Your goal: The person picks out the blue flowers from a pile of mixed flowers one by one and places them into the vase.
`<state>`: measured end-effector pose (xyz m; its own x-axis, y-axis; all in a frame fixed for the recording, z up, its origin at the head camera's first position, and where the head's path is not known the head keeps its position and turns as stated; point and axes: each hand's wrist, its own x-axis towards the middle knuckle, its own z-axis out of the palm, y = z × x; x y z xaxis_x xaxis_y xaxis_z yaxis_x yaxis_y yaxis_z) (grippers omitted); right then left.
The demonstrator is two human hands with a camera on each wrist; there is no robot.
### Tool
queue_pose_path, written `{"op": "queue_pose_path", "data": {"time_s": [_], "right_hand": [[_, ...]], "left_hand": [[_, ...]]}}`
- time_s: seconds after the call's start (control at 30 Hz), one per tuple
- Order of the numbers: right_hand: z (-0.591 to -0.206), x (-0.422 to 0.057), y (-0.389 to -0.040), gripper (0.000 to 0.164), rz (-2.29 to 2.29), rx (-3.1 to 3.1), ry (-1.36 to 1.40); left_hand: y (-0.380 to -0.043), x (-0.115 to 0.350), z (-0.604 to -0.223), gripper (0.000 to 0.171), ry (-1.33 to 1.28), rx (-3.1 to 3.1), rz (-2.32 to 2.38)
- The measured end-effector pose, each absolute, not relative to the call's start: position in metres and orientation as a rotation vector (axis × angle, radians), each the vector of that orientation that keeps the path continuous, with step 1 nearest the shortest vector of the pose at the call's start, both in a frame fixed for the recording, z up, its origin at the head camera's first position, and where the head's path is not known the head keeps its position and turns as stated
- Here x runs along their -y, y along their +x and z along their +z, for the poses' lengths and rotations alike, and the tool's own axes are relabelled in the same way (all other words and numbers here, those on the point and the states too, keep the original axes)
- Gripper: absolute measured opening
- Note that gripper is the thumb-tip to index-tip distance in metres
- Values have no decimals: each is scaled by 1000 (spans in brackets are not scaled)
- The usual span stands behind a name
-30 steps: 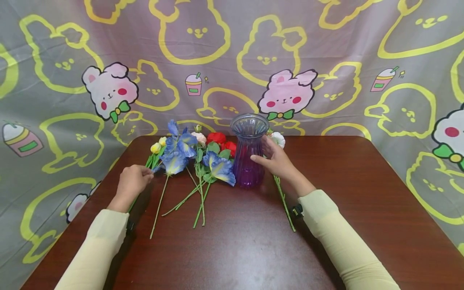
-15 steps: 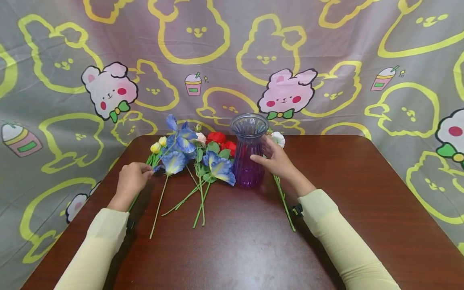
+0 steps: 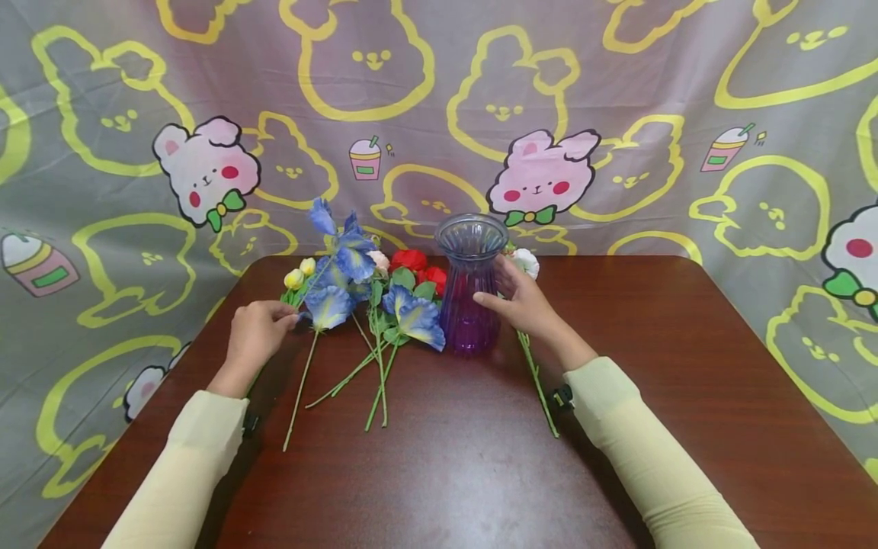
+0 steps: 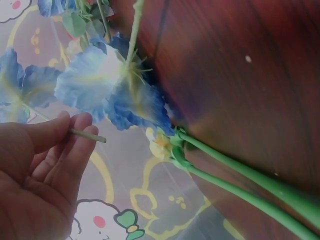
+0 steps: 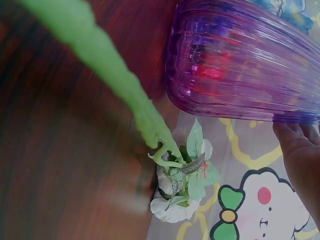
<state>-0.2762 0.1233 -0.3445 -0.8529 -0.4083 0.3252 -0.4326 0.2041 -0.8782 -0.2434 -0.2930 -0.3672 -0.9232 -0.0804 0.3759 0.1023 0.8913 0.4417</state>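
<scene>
Between thumb and fingertips, my left hand (image 3: 255, 335) pinches the thin green stem (image 4: 95, 136) of a blue artificial iris, near its cut end. The raised iris blossom (image 3: 353, 255) tilts away toward the back curtain. My right hand (image 3: 531, 305) holds the side of a ribbed purple glass vase (image 3: 469, 309), thumb in front and fingers behind it. The vase stands upright on the table. Two more blue irises (image 3: 328, 307) lie close by, one directly beside my left hand. Below that hand lie yellow tulips (image 4: 161, 145) with thick green stems.
Red flowers (image 3: 409, 261) and a pale pink one (image 3: 379, 261) lie behind the irises, left of the vase. A white flower (image 3: 526, 263) lies right of it, its stem (image 3: 538, 381) pointing forward. A patterned curtain (image 3: 425, 91) hangs behind the brown table (image 3: 439, 473).
My left hand has moved slightly up and to the right, and the iris it pinches has risen, its upper petals higher against the curtain. My right hand and the vase have stayed put.
</scene>
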Motion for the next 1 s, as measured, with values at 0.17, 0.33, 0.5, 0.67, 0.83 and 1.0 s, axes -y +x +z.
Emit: {"op": "queue_pose_path", "data": {"time_s": [0.17,0.33,0.5,0.67,0.83,1.0], "right_hand": [[-359,-127,-291,77,1790,2415,836],[-369,-129,-300,79,1787,2416,822],[-369,-128,-298,80,1767,2411,834],[-369,-128,-298,79,1750,2408,834],[-365,-126,-296,78,1737,2405,830],[-348,-123,-280,74,1686,2396,848]], "left_hand": [[-246,284,-365,15,-55,2619,-699],[-249,274,-366,16,-70,2584,-757],[-252,264,-365,15,-121,2511,-788],[-255,249,-364,13,-191,2441,-830],[-256,231,-362,14,-227,2403,-881],[-258,215,-360,15,-245,2366,-959]]}}
